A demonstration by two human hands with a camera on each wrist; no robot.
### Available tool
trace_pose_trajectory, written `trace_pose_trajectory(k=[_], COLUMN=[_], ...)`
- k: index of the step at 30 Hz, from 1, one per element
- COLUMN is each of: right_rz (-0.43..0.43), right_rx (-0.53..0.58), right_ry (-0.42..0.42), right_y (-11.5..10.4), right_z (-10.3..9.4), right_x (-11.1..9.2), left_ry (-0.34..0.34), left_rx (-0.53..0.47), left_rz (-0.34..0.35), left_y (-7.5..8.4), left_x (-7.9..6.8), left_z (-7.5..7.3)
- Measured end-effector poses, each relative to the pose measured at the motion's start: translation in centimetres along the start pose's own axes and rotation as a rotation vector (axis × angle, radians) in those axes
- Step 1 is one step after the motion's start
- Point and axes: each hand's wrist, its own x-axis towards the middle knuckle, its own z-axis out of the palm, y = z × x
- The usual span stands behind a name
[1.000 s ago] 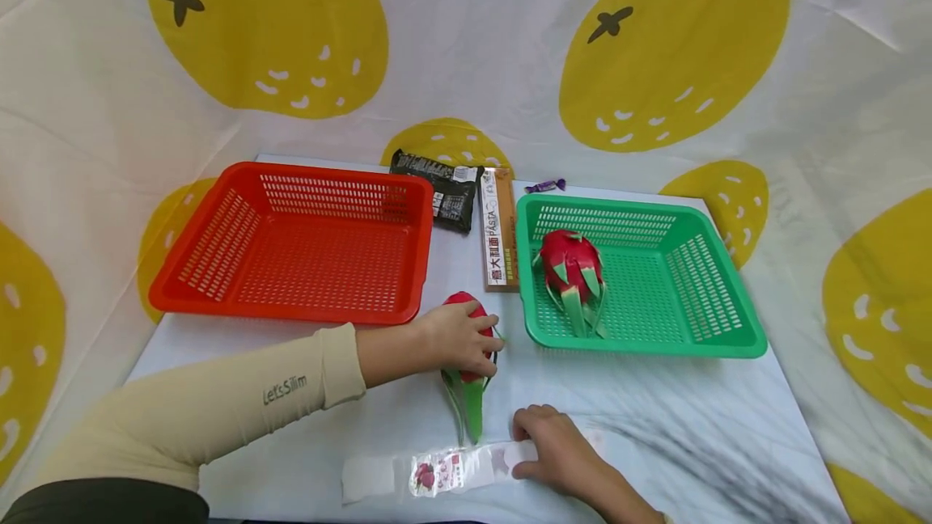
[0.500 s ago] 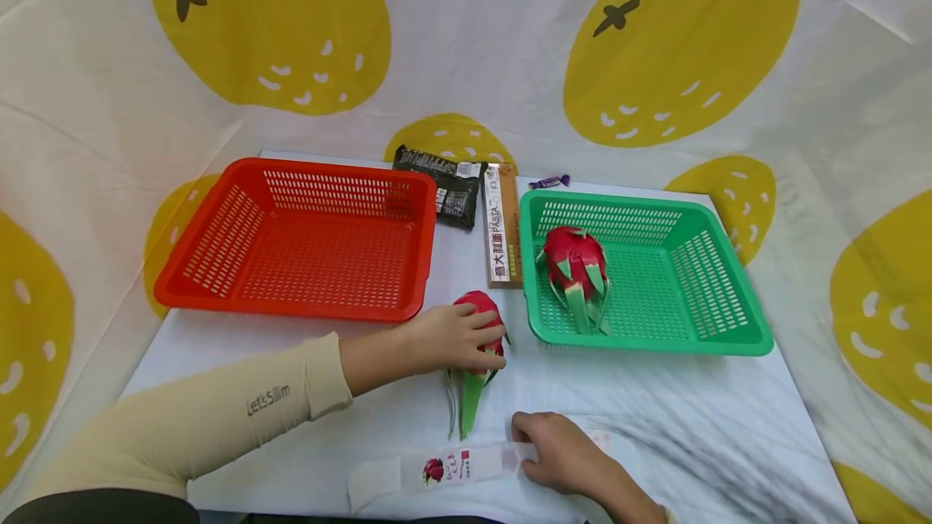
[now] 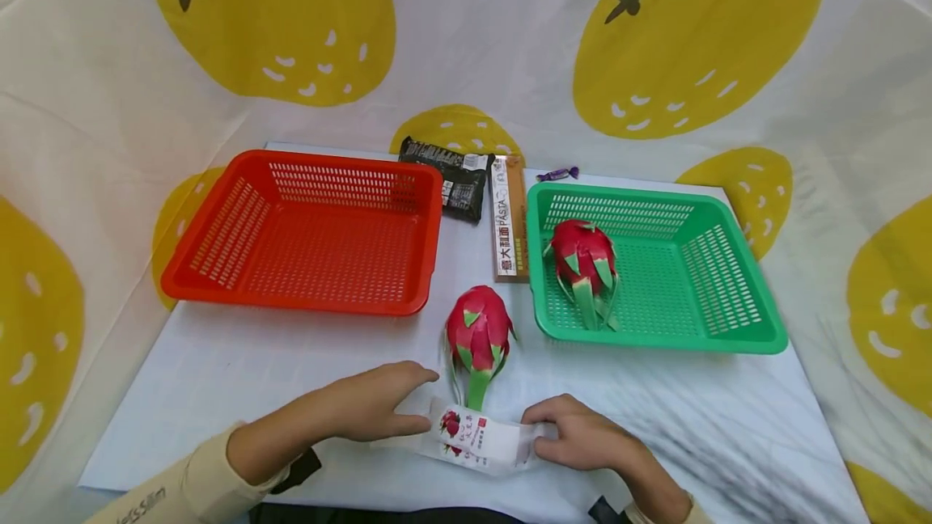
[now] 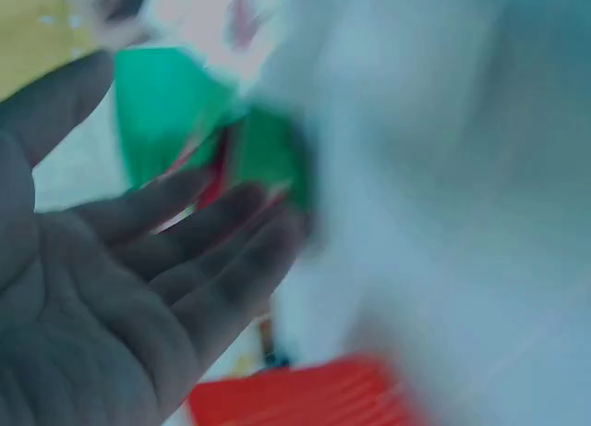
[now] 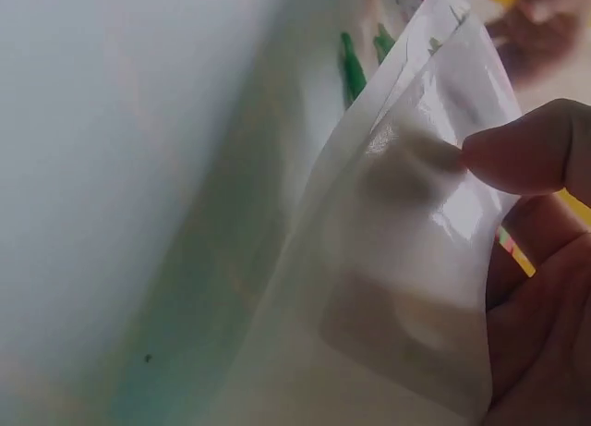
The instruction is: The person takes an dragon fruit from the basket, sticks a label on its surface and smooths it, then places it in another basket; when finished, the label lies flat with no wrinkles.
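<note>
In the head view, my right hand point(image 3: 586, 437) pinches the right end of a translucent plastic strip of labels point(image 3: 489, 437) printed with dragon fruit. The right wrist view shows the thumb pressed on the glossy strip point(image 5: 397, 250). My left hand point(image 3: 367, 404) is by the strip's left end, thumb and fingers spread; the left wrist view shows that hand point(image 4: 129, 278) holding nothing. A red dragon fruit point(image 3: 479, 328) with green leaf tips lies on the table just beyond the strip, which covers the tip of its green tail. Neither hand touches the fruit.
A red basket point(image 3: 291, 304) stands at the back left. The green basket point(image 3: 655, 342) at the right holds another dragon fruit point(image 3: 584, 259). Between them lie a black packet point(image 3: 462, 192) and a pasta box point(image 3: 508, 221), with a purple wrapped candy point(image 3: 558, 175) behind.
My left hand has let go of the dragon fruit and moved back toward the strip. The strip has risen toward the fruit's tail and now looks folded over, still in my right hand.
</note>
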Motion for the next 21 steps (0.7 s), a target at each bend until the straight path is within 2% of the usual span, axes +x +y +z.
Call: trace_pose_trajectory(k=[2, 5, 7, 11, 14, 18, 21], right_rz=[-0.020, -0.055, -0.072, -0.068, -0.015, 0.118, 0.136], right_rx=[-0.012, -0.024, -0.035, -0.058, -0.074, -0.068, -0.113], right_ry=[0.017, 0.034, 0.043, 0.049, 0.032, 0.008, 0.077], right_y=[-0.1, -0.2, -0.3, -0.4, -0.4, -0.7, -1.5], right_z=[-0.3, -0.5, -0.5, -0.3, -0.2, -0.4, -0.5], right_x=[0.0, 0.1, 0.2, 0.2, 0.0, -0.1, -0.1], left_ry=[0.015, 0.048, 0.070, 0.117, 0.147, 0.150, 0.145], left_rx=[-0.096, -0.203, -0.216, -0.156, -0.192, -0.377, -0.471], left_rz=[-0.007, 0.020, 0.035, 0.066, 0.096, 0.092, 0.057], left_y=[-0.8, -1.4, -1.6, -1.9, -2.1, -2.3, -2.3], left_x=[0.4, 1.2, 1.7, 2.1, 2.1, 2.0, 2.0], left_z=[1.6, 3.8, 5.1, 6.5, 6.5, 5.2, 4.2])
